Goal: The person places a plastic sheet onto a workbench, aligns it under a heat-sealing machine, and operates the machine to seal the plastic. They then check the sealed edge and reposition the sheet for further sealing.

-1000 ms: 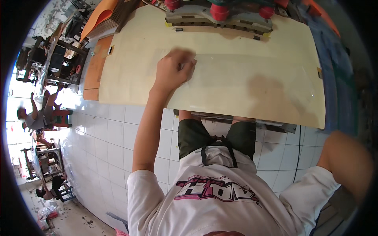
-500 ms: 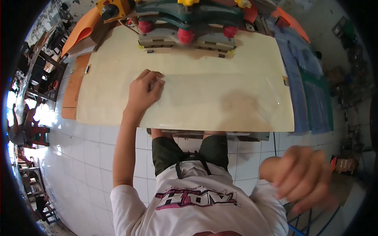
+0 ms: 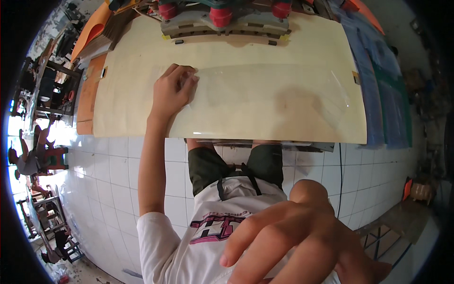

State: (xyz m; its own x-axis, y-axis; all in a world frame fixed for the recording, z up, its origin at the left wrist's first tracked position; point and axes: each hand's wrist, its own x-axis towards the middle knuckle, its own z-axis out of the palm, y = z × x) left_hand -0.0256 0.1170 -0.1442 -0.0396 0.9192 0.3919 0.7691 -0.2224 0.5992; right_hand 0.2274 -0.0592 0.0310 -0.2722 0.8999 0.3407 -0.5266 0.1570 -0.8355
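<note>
My left hand (image 3: 174,91) rests over the table with fingers curled, pinching the left end of a clear plastic sheet (image 3: 265,90). The sheet lies flat on a large cream-coloured board (image 3: 127,109), and glints of light mark its edges. Close in front of my chest, my right hand (image 3: 302,234) looms large. Its fingers are loosely bent and apart, with nothing seen in them. The tips of some fingers run out of the picture at the lower edge.
Across the board's far side stands a press-like machine (image 3: 222,31) with red round knobs (image 3: 221,17). Orange sheets (image 3: 92,27) are stacked at the far left. Blue and green plastic sheets (image 3: 378,94) lie at the right. Another person (image 3: 30,154) sits far off to the left.
My right hand has swung left from the right side to in front of my chest. My left hand keeps its hold on the sheet. The view has tilted, so the table appears higher.
</note>
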